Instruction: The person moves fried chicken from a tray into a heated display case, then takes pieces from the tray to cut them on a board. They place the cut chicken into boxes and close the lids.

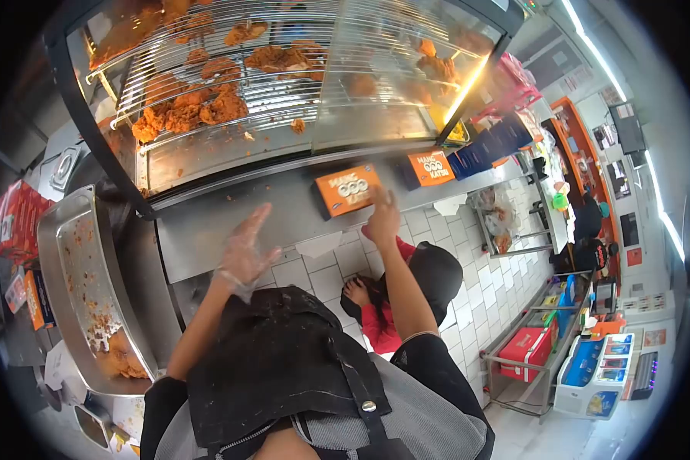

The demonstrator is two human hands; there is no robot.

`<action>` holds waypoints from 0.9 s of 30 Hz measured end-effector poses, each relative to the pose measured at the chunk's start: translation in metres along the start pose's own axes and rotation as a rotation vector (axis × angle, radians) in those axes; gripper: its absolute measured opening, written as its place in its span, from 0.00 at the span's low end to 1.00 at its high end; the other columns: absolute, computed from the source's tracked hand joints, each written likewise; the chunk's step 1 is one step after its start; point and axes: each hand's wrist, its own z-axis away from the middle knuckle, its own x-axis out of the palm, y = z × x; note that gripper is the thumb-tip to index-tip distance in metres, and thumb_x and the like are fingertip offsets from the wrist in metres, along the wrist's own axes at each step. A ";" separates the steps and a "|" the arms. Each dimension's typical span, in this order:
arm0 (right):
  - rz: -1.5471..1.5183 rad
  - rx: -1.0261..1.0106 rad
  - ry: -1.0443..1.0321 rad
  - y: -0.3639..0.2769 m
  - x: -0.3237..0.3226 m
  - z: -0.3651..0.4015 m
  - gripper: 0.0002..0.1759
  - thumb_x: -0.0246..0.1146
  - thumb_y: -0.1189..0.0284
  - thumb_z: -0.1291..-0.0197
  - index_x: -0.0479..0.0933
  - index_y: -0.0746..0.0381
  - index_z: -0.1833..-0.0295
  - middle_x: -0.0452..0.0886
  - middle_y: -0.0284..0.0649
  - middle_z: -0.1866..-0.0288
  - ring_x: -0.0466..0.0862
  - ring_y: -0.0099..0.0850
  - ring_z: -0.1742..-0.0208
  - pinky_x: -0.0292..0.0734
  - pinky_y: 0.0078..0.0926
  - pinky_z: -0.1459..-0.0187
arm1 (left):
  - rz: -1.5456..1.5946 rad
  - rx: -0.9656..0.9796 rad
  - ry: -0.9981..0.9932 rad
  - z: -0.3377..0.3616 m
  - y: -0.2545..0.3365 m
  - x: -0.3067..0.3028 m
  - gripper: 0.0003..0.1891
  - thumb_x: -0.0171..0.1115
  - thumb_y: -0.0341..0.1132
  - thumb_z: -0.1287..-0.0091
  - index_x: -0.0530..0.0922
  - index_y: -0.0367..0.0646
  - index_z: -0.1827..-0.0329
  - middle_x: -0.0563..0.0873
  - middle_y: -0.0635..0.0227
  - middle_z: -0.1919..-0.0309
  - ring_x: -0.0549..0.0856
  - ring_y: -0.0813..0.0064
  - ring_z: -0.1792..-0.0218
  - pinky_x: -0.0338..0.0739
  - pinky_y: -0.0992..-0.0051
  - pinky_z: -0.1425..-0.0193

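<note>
Right hand (383, 216) at orange box (349, 189), lying crosswise

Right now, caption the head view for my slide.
Gloved left hand raised, right hand at orange box under fried-chicken warmer.

A glass-fronted warming cabinet (284, 92) holds fried chicken pieces (188, 111) on wire racks. Beside it lies a steel tray (73, 268) littered with crumbs. Along the steel surface (207, 234) an orange box (431, 167) sits just beside a row of blue boxes (487, 149). Below, a co-worker in a black cap (437, 272) and red sleeve (379, 326) is on the white tiled floor (452, 230). A red box (527, 346) rests on a rack nearby.
</note>
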 end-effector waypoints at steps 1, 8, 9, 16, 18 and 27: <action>-0.005 0.006 0.000 0.005 0.001 -0.002 0.34 0.55 0.87 0.49 0.76 0.55 0.34 0.75 0.43 0.31 0.71 0.53 0.30 0.75 0.43 0.36 | 0.080 0.023 0.086 0.010 -0.002 -0.007 0.46 0.68 0.52 0.37 0.55 0.48 0.19 0.67 0.48 0.26 0.68 0.46 0.27 0.62 0.54 0.23; -0.150 -0.028 0.049 -0.047 0.008 0.005 0.27 0.62 0.69 0.40 0.75 0.63 0.34 0.69 0.44 0.26 0.59 0.56 0.23 0.56 0.60 0.28 | 0.354 -0.326 0.213 0.090 -0.027 -0.009 0.45 0.69 0.50 0.36 0.57 0.44 0.21 0.72 0.49 0.30 0.76 0.51 0.32 0.73 0.59 0.31; -0.094 -0.007 0.029 -0.039 0.021 0.005 0.26 0.62 0.66 0.39 0.75 0.63 0.35 0.69 0.44 0.26 0.59 0.57 0.22 0.55 0.62 0.28 | 0.336 -0.364 0.243 0.102 -0.031 -0.008 0.44 0.69 0.50 0.35 0.57 0.45 0.20 0.73 0.49 0.30 0.76 0.53 0.33 0.73 0.60 0.31; -0.077 -0.184 0.219 -0.018 0.043 -0.001 0.23 0.62 0.67 0.41 0.78 0.65 0.42 0.75 0.51 0.33 0.63 0.56 0.25 0.56 0.62 0.29 | 0.541 -0.530 0.483 0.188 -0.018 0.010 0.44 0.66 0.48 0.32 0.51 0.53 0.18 0.64 0.53 0.26 0.70 0.55 0.30 0.73 0.62 0.34; -0.504 -0.170 0.128 -0.073 0.033 0.017 0.16 0.65 0.70 0.44 0.80 0.63 0.50 0.82 0.49 0.47 0.79 0.47 0.39 0.71 0.50 0.37 | 0.840 -0.559 0.626 0.200 -0.004 0.010 0.44 0.63 0.51 0.32 0.48 0.59 0.17 0.57 0.55 0.23 0.64 0.52 0.27 0.70 0.57 0.33; -1.024 -0.775 -0.579 -0.273 -0.082 0.200 0.31 0.75 0.61 0.52 0.74 0.67 0.46 0.84 0.52 0.59 0.84 0.49 0.56 0.77 0.46 0.55 | 1.105 -0.550 0.956 0.201 -0.034 0.047 0.38 0.53 0.58 0.27 0.48 0.67 0.18 0.51 0.56 0.20 0.62 0.43 0.27 0.66 0.38 0.35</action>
